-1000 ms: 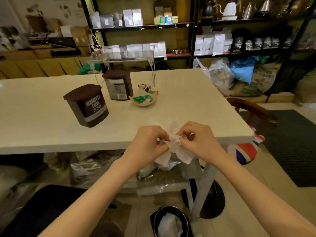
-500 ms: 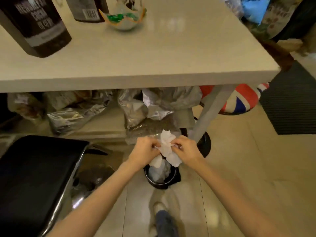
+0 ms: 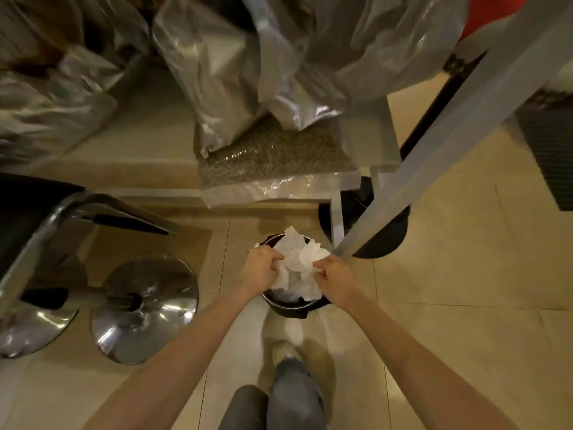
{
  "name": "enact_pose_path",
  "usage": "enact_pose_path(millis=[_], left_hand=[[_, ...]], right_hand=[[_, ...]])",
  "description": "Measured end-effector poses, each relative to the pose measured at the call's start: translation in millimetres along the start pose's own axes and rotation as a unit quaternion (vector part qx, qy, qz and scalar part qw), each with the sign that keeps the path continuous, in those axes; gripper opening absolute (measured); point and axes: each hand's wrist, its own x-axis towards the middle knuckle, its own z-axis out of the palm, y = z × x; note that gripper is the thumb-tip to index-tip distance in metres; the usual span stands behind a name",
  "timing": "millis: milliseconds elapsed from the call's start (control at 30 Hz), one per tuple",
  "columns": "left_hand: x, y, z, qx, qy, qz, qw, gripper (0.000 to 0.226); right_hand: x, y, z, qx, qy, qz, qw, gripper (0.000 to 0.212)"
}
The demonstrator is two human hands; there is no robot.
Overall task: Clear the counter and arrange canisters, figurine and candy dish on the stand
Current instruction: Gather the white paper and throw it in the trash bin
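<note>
A crumpled white tissue [image 3: 296,265] is pinched between both hands directly over a small black waste bin [image 3: 290,307] on the floor. My left hand [image 3: 262,266] grips its left side and my right hand [image 3: 333,276] grips its right side. The tissue's lower part reaches into the bin's mouth. The canisters, figurine, candy dish and stand are out of view, as I am looking down under the table.
Silver foil bags [image 3: 223,72] and a clear bag of green beans [image 3: 273,156] lie on the low shelf ahead. A grey table leg [image 3: 434,144] slants at right. Chrome stool bases [image 3: 145,307] stand at left. My legs [image 3: 279,398] are below.
The view has dropped from the tabletop to the floor under the table. Both hands carried the tissue down from the table edge to the bin's mouth.
</note>
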Motion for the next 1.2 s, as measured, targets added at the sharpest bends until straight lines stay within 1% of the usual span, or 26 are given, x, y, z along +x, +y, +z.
enact_pose_path(millis=[167, 333, 367, 433, 500, 533, 633, 767, 933, 1033, 1100, 1200], left_hand=[[48, -57, 63, 0.007, -0.011, -0.001, 1.0, 0.035], [85, -86, 108, -0.004, -0.011, -0.007, 1.0, 0.035], [89, -88, 114, -0.002, -0.021, -0.009, 1.0, 0.035], [91, -90, 122, 0.006, -0.071, -0.013, 0.997, 0.039], [87, -91, 122, 0.023, -0.129, -0.009, 0.991, 0.05], [83, -90, 119, 0.037, -0.145, -0.008, 0.989, 0.054], [71, -81, 97, 0.063, -0.164, -0.014, 0.984, 0.059], [46, -55, 49, 0.057, -0.174, -0.019, 0.983, 0.059], [3, -9, -23, 0.076, -0.158, 0.015, 0.984, 0.05], [-32, 23, -73, 0.087, -0.173, 0.036, 0.98, 0.044], [-55, 45, -111, 0.1, -0.164, 0.053, 0.98, 0.043], [-101, 75, -174, 0.118, -0.128, 0.082, 0.981, 0.042]], right_hand=[[58, 35, 65, 0.0, -0.043, 0.016, 0.999, 0.037], [96, 67, 100, -0.009, -0.072, 0.029, 0.997, 0.04], [100, 71, 103, -0.013, -0.075, 0.031, 0.997, 0.041], [103, 76, 106, -0.022, -0.09, 0.034, 0.995, 0.043], [102, 77, 103, -0.03, -0.098, 0.039, 0.994, 0.047], [100, 76, 99, -0.029, -0.094, 0.041, 0.994, 0.047], [89, 62, 79, -0.03, -0.086, 0.039, 0.995, 0.043], [61, 30, 40, -0.032, -0.066, 0.01, 0.997, 0.043], [15, -29, -21, -0.032, -0.052, -0.034, 0.998, 0.041], [-23, -71, -60, -0.019, -0.042, -0.063, 0.997, 0.041], [-48, -102, -88, -0.03, -0.037, -0.097, 0.994, 0.041], [-97, -151, -133, -0.024, -0.027, -0.145, 0.989, 0.039]])
